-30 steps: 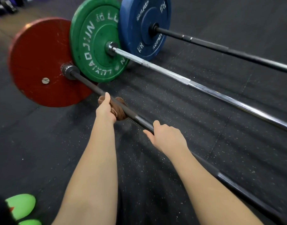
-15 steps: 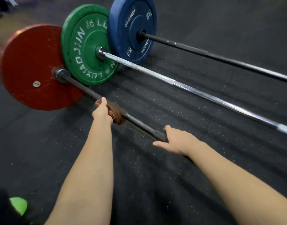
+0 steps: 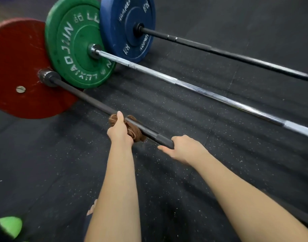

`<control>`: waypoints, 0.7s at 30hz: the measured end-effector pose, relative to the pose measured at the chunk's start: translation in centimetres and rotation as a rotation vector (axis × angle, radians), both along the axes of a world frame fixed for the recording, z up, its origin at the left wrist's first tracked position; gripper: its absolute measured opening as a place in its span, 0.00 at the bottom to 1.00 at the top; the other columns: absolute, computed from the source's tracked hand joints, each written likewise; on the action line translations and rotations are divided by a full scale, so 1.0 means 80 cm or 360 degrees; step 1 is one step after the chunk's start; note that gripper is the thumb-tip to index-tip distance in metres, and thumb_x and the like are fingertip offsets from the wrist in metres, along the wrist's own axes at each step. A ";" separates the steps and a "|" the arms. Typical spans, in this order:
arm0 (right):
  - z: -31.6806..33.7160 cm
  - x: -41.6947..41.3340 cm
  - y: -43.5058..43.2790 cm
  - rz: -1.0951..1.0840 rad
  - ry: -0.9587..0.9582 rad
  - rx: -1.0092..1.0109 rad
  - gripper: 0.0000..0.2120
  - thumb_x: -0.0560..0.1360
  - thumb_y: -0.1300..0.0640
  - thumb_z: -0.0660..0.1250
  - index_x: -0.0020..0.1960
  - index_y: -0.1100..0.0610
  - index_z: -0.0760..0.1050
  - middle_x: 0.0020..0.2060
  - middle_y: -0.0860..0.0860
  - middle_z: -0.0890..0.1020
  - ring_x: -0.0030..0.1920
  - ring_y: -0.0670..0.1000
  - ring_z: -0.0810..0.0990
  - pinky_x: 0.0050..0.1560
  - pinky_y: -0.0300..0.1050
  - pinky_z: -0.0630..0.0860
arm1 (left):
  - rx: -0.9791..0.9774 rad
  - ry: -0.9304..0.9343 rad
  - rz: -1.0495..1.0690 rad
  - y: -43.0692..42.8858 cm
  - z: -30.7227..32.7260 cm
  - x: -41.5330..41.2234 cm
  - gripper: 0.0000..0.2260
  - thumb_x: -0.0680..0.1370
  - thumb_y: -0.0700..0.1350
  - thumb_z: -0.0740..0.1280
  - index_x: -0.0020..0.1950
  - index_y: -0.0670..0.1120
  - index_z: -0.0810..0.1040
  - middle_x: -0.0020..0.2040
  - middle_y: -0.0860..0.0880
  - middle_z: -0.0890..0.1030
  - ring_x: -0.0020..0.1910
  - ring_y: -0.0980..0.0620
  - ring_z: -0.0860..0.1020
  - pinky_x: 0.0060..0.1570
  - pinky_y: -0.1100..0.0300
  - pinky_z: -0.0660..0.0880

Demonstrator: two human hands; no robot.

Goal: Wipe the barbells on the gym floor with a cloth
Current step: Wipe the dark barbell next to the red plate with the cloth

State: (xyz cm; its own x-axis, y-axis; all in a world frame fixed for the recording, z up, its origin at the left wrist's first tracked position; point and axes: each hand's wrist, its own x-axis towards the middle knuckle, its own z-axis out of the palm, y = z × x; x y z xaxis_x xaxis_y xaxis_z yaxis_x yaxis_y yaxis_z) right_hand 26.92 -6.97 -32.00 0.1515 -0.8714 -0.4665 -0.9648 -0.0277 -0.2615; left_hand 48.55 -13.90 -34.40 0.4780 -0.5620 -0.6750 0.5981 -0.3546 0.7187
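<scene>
- Left hand (image 3: 121,130) is clamped round the brown cloth (image 3: 134,132), thumb laid forward over the top. The cloth is bunched around the shaft of the nearest barbell (image 3: 90,99), the black one carrying the red plate (image 3: 19,67).
- Right hand (image 3: 184,149) grips the same shaft further along. Its thumb reaches out beneath the bar and its fingers go over the far side, out of view.
- And there's the change: a second ago the cloth sat much closer to the red plate's collar. Now it has slid away from the plate, leaving a long bare stretch of shaft behind it.
- Only a short knurled patch separates the cloth from the right hand, so this stroke looks nearly spent.
- My read is that the plate-side stretch has had its pass. The right hand will need to shift, or the cloth must double back, before the shaft under and beyond that grip gets any attention.
- The silver barbell (image 3: 202,89) with the green plate (image 3: 74,46) lies just beyond on the gym floor (image 3: 45,154), apart from both hands.
- The far black barbell (image 3: 237,56) with the blue plate (image 3: 127,23) lies untouched too, so I'd say we're early in the job.
- A green shoe tip (image 3: 9,226) pokes in at the bottom left.
</scene>
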 end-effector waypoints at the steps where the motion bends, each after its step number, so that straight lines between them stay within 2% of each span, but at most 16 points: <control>1: 0.001 0.000 0.001 -0.0005 0.0007 -0.0014 0.31 0.76 0.24 0.52 0.48 0.53 0.72 0.41 0.49 0.77 0.39 0.51 0.77 0.43 0.49 0.77 | -0.0002 0.0032 -0.0014 0.007 0.004 -0.007 0.23 0.76 0.56 0.76 0.63 0.44 0.76 0.53 0.46 0.83 0.43 0.46 0.84 0.40 0.47 0.83; 3: 0.001 0.000 0.005 -0.0005 0.0016 -0.0042 0.32 0.76 0.24 0.52 0.47 0.53 0.71 0.41 0.49 0.77 0.39 0.52 0.77 0.43 0.50 0.77 | -0.0012 0.0037 -0.0079 0.005 0.006 -0.001 0.19 0.77 0.55 0.75 0.59 0.44 0.79 0.50 0.47 0.84 0.38 0.49 0.85 0.31 0.54 0.81; 4: 0.002 0.000 0.006 -0.0009 0.0017 -0.0050 0.32 0.76 0.24 0.51 0.47 0.53 0.71 0.40 0.49 0.76 0.40 0.52 0.77 0.43 0.50 0.77 | -0.0030 0.0044 -0.0088 -0.001 0.003 0.007 0.17 0.77 0.55 0.76 0.57 0.44 0.79 0.49 0.47 0.85 0.36 0.50 0.86 0.32 0.53 0.81; 6: 0.003 0.000 0.007 -0.0017 0.0016 -0.0049 0.32 0.75 0.23 0.51 0.46 0.53 0.70 0.40 0.49 0.76 0.40 0.53 0.78 0.46 0.52 0.79 | -0.0043 0.0079 -0.0143 -0.013 0.003 0.025 0.23 0.71 0.57 0.80 0.58 0.46 0.80 0.52 0.47 0.86 0.39 0.47 0.87 0.44 0.41 0.83; 7: 0.003 0.000 0.008 -0.0019 0.0013 -0.0052 0.31 0.75 0.23 0.51 0.45 0.53 0.69 0.40 0.49 0.76 0.41 0.54 0.78 0.47 0.52 0.79 | -0.0042 0.0071 -0.0157 -0.022 0.000 0.039 0.27 0.68 0.58 0.81 0.60 0.47 0.79 0.54 0.47 0.86 0.42 0.44 0.87 0.49 0.34 0.81; 9: 0.003 0.000 0.009 -0.0020 0.0006 -0.0067 0.31 0.75 0.23 0.51 0.44 0.52 0.68 0.40 0.49 0.76 0.41 0.55 0.78 0.48 0.53 0.80 | -0.0012 -0.0011 -0.0099 -0.056 -0.028 0.080 0.29 0.66 0.59 0.82 0.62 0.48 0.79 0.55 0.46 0.86 0.45 0.41 0.86 0.51 0.28 0.78; 11: 0.001 0.000 0.008 -0.0018 0.0010 -0.0081 0.31 0.76 0.24 0.52 0.45 0.53 0.69 0.40 0.49 0.75 0.42 0.55 0.79 0.49 0.53 0.80 | 0.0028 0.0033 -0.0120 -0.080 -0.041 0.107 0.30 0.64 0.59 0.83 0.61 0.50 0.79 0.53 0.47 0.86 0.45 0.41 0.86 0.49 0.25 0.76; 15: 0.002 0.000 0.007 -0.0007 0.0013 -0.0075 0.31 0.76 0.24 0.52 0.47 0.53 0.70 0.39 0.49 0.75 0.42 0.56 0.79 0.49 0.53 0.80 | -0.0008 0.0039 -0.0017 -0.082 -0.039 0.111 0.28 0.65 0.58 0.83 0.59 0.50 0.79 0.52 0.47 0.86 0.44 0.42 0.86 0.47 0.25 0.76; 17: 0.002 0.000 0.006 -0.0011 0.0010 -0.0070 0.31 0.76 0.24 0.52 0.47 0.53 0.71 0.40 0.49 0.76 0.42 0.55 0.79 0.49 0.53 0.80 | -0.0029 0.0065 0.0035 -0.054 -0.020 0.078 0.27 0.64 0.59 0.83 0.57 0.50 0.79 0.53 0.47 0.86 0.44 0.43 0.86 0.49 0.27 0.77; 19: 0.001 0.000 0.006 -0.0012 0.0011 -0.0070 0.31 0.76 0.25 0.52 0.47 0.53 0.71 0.40 0.49 0.77 0.41 0.54 0.79 0.48 0.53 0.80 | -0.0048 0.0066 0.0047 -0.021 0.001 0.034 0.22 0.69 0.57 0.81 0.56 0.47 0.79 0.52 0.46 0.86 0.43 0.44 0.86 0.50 0.34 0.80; 21: 0.001 0.001 0.007 -0.0020 0.0024 -0.0073 0.31 0.76 0.24 0.52 0.46 0.52 0.70 0.40 0.49 0.76 0.40 0.54 0.78 0.48 0.53 0.80 | 0.0010 0.0012 0.0015 0.003 0.011 0.001 0.19 0.75 0.55 0.77 0.58 0.44 0.77 0.51 0.46 0.83 0.44 0.46 0.85 0.44 0.44 0.82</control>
